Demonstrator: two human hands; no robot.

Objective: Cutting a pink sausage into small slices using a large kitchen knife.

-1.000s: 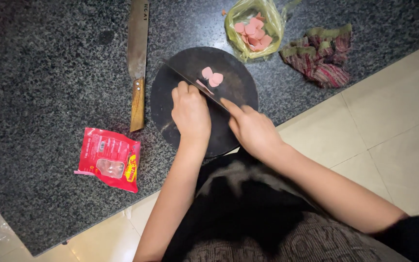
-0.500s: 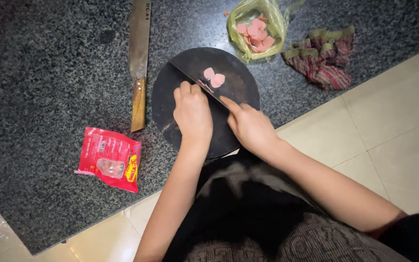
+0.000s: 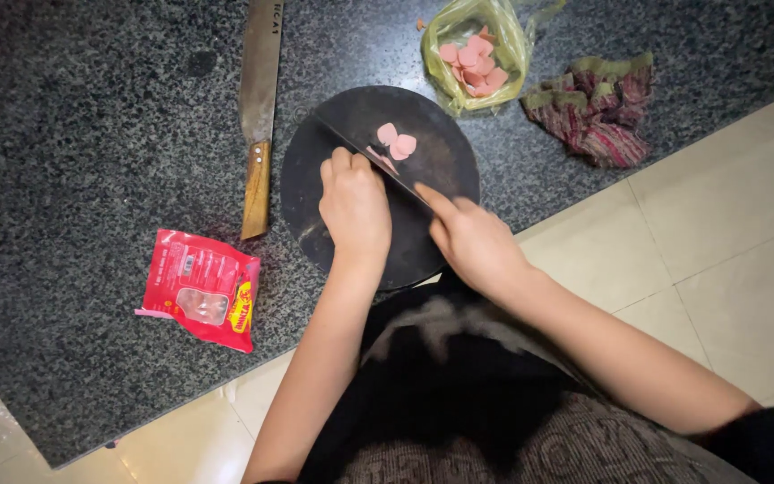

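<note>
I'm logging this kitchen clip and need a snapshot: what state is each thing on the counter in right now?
Left hand: pressing down the piece being cut.
Right hand: gripping the dark knife.
Round dark board: flat, with a few pink slices lying cut on it.
Big wooden-handled knife: lying unused.
Yellow plastic bag: open, holding pink slices.
Red packet: lying flat.
Striped cloth: crumpled.

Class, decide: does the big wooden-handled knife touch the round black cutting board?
Apart. The head view shows a strip of speckled counter between the big knife and the cutting board.
</note>
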